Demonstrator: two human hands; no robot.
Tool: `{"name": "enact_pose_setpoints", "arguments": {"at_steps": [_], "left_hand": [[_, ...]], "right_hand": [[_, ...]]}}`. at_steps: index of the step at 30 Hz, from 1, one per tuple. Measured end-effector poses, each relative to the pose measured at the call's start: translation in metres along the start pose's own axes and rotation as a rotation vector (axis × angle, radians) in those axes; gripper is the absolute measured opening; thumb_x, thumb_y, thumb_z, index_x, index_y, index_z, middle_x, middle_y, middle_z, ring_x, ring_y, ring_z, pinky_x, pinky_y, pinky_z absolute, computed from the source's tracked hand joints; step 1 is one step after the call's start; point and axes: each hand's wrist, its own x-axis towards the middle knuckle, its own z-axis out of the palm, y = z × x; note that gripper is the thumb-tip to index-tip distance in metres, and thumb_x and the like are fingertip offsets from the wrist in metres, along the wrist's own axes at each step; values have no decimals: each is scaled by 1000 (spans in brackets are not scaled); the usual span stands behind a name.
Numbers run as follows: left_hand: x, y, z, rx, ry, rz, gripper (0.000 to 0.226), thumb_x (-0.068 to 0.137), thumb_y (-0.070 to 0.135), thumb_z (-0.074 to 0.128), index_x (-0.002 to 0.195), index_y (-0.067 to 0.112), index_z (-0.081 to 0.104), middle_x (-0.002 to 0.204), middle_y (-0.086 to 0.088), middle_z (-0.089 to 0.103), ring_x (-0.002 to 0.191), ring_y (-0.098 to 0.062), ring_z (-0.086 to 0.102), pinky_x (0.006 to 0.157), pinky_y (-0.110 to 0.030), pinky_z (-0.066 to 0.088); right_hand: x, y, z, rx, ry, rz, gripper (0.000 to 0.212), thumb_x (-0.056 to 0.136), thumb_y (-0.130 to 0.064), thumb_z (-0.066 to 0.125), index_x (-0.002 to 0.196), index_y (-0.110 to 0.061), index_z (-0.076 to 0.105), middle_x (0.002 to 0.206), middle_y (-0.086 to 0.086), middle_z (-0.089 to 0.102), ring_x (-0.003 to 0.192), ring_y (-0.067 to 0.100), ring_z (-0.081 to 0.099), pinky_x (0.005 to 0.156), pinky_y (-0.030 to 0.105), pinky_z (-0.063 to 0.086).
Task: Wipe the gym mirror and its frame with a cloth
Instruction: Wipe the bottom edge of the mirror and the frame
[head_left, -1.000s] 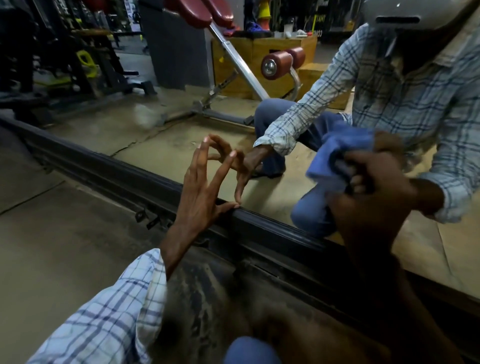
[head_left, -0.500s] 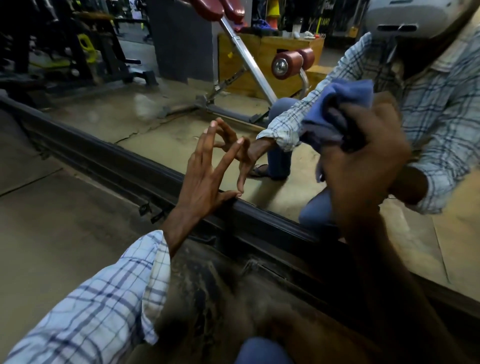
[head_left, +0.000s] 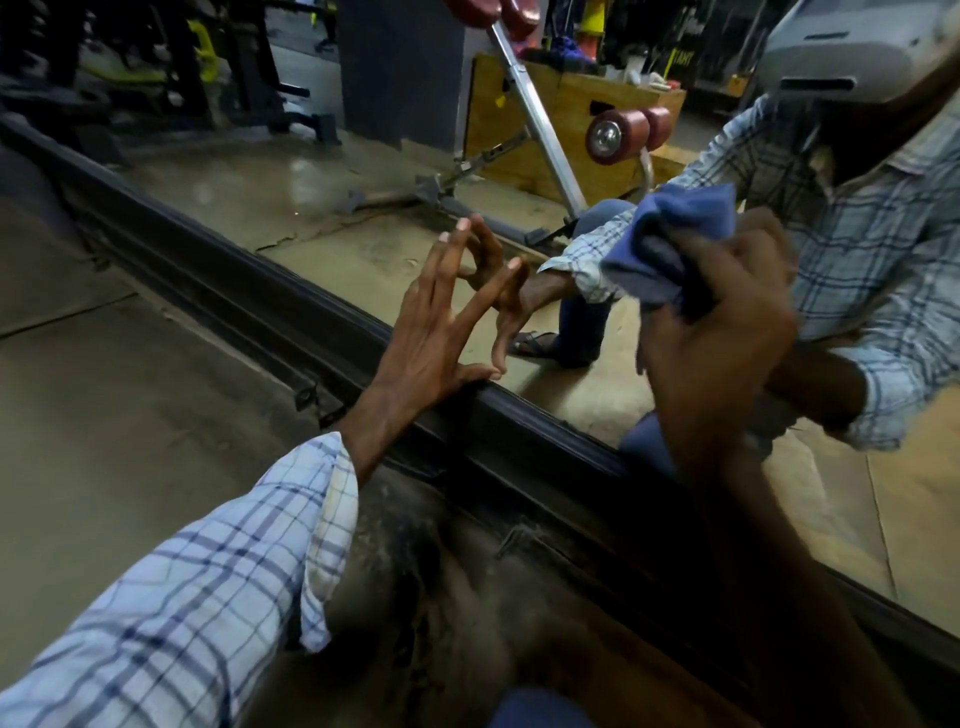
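Your right hand (head_left: 722, 332) grips the cloth (head_left: 670, 244), risen up the mirror (head_left: 363, 249).
Left hand (head_left: 441, 332) stays splayed above the frame (head_left: 249, 291); your fist half hides the cloth.

A dusty concrete floor (head_left: 130, 415) spreads at the left. In reflection stand a slanted metal bench (head_left: 548, 140) with red roller pads (head_left: 615, 136), a wooden box (head_left: 561, 93) behind it, a grey pillar (head_left: 400, 62), and dark gym machines (head_left: 260, 67).
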Motion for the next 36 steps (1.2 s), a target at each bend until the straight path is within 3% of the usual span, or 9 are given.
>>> {"name": "enact_pose_setpoints", "arguments": {"at_steps": [2, 4, 7, 14, 17, 21, 23, 29, 36], "left_hand": [[-3, -13, 0, -3, 14, -48, 135, 64, 48, 95, 165, 32, 7, 169, -15, -14, 157, -40, -8, 119, -59, 21], [-8, -30, -2, 28, 4, -81, 135, 65, 45, 95, 166, 33, 5, 169, -18, -14, 158, -40, -7, 116, -62, 30], [-14, -52, -5, 38, -29, -129, 136, 66, 47, 94, 166, 33, 3, 170, -20, -15, 158, -41, -5, 114, -64, 38], [-7, -71, -11, -102, -42, -265, 140, 63, 49, 96, 166, 34, 3, 169, -16, -24, 158, -40, -9, 117, -62, 31], [-5, -75, -10, -126, -35, -251, 140, 63, 46, 96, 165, 35, 1, 169, -16, -23, 158, -40, -8, 117, -64, 34], [-5, -83, -9, -125, -28, -222, 141, 65, 40, 96, 162, 42, -6, 169, -16, -22, 158, -40, -7, 116, -62, 33], [-4, -89, -9, -128, -26, -196, 138, 67, 39, 96, 164, 40, -2, 169, -16, -22, 158, -40, -7, 116, -62, 33], [-2, -114, -6, -130, 19, -129, 136, 66, 49, 93, 164, 36, 0, 171, -20, -15, 158, -40, -6, 120, -60, 25], [1, -165, -7, -150, 37, -88, 133, 65, 53, 92, 165, 40, 6, 171, -19, -16, 159, -39, -9, 121, -64, 28]], "right_hand": [[-31, -5, 24, 45, -183, -66, 36, 81, -1, 64, 116, -5, 72, 117, 19, 66, 106, 25, 57, 99, 10, 38], [-84, -6, 54, 33, -510, -174, 32, 85, -5, 62, 116, -9, 71, 116, 13, 66, 94, 24, 62, 82, 35, 55], [-113, -5, 73, -4, -719, -116, 36, 84, -3, 67, 118, -11, 71, 112, 7, 64, 85, 29, 67, 65, 44, 58], [2, -39, 54, 41, -102, -77, 35, 78, 6, 70, 112, -1, 71, 101, 20, 64, 96, 20, 49, 92, -1, 25], [-30, -46, 78, 47, -309, -145, 39, 77, 7, 68, 114, -4, 70, 112, 16, 66, 108, 20, 54, 102, 2, 22], [-101, -35, 111, -71, -811, -251, 35, 92, -8, 64, 127, -13, 68, 125, 4, 62, 105, 20, 65, 89, 26, 53], [-90, -40, 112, -95, -762, -205, 41, 85, -3, 69, 125, -12, 69, 123, 8, 63, 98, 26, 65, 84, 35, 56], [-5, -78, 106, 7, -111, -87, 40, 76, 5, 68, 116, -4, 71, 108, 18, 65, 100, 13, 49, 89, 0, 26], [-100, -76, 172, -133, -699, -250, 40, 79, -13, 59, 117, -15, 72, 114, 5, 67, 90, 30, 70, 65, 34, 54]]}}
